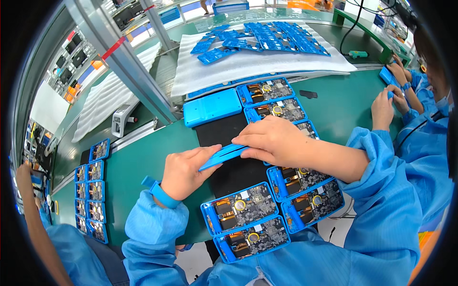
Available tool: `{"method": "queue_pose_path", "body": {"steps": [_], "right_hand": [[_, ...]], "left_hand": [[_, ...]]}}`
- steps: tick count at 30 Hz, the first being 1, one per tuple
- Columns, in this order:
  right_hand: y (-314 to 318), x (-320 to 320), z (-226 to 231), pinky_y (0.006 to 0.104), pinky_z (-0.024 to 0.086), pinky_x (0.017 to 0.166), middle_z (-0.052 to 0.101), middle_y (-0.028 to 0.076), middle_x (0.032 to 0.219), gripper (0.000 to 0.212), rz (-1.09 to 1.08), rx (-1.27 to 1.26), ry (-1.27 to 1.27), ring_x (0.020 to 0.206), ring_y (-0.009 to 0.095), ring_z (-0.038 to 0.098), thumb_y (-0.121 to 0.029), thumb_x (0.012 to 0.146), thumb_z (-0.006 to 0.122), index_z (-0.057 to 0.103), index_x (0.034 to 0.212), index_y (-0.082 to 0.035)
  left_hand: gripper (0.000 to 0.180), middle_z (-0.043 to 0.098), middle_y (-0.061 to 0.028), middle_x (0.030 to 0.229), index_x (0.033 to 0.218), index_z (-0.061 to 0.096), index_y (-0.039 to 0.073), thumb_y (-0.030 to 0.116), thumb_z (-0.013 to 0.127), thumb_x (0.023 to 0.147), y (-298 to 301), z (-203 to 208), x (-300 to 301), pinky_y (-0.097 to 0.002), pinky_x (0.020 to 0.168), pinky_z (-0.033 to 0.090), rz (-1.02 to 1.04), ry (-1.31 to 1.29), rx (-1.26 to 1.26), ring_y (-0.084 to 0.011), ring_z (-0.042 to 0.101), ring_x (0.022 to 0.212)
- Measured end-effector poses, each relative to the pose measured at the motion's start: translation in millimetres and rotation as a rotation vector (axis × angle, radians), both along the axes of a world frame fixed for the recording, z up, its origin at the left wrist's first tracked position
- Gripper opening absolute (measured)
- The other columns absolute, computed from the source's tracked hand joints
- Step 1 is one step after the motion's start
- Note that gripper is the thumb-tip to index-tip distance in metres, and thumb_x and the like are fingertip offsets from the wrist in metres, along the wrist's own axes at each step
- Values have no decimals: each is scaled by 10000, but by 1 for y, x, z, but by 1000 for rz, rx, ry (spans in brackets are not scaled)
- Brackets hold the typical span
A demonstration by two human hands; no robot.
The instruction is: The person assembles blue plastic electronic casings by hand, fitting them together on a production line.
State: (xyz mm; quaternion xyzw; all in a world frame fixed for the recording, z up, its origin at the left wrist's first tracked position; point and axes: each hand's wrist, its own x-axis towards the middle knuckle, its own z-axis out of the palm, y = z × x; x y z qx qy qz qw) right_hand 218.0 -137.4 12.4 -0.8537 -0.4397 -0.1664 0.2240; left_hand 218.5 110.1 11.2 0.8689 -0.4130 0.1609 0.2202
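Observation:
A thin blue plastic cover [223, 157], seen nearly edge-on with a dark slit along it, is held up over a black mat [229, 178]. My left hand [183, 172], a blue strap at its wrist, pinches the cover's near left end. At the far right end, the thumb and fingers of my right hand [273, 137] close on it. Below my hands lie two open blue cases with circuit boards [241, 205]. More open cases [305, 183] run in a column on the right, partly hidden by my right forearm. A closed blue case [213, 107] lies beyond the mat.
Blue panels [267, 37] are heaped on white foam [191, 71] at the back. Several open cases [96, 190] stand in rows at left, near a metal post [129, 62]. Co-workers sit on both sides; the right one's hand [382, 110] is close to the bench.

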Motion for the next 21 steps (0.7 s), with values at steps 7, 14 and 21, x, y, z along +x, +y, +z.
{"method": "queue_pose_path", "body": {"steps": [7, 14, 21], "right_hand": [[4, -4, -11, 354, 464, 646, 633, 73, 845, 260, -103, 143, -51, 750, 248, 604, -196, 784, 680, 648, 1010, -71], [-17, 17, 29, 380, 508, 702, 676, 146, 850, 225, -18, 45, 471, 787, 304, 650, -218, 833, 608, 686, 976, -63], [9, 19, 68, 402, 513, 615, 631, 147, 661, 129, 18, -551, 227, 662, 298, 640, -151, 746, 607, 661, 707, -41]], "left_hand": [[358, 653, -100, 791, 1027, 667, 90, 94, 760, 681, -4, 7, 12, -326, 552, 481, -67, 74, -27, -259, 622, 636], [360, 650, -106, 790, 1031, 665, 95, 96, 756, 683, -3, 4, 10, -327, 553, 478, -50, 123, -35, -268, 615, 634], [348, 658, -107, 812, 1027, 666, 95, 96, 751, 690, -1, 6, 12, -329, 562, 483, -45, 136, -4, -275, 618, 647]]}}
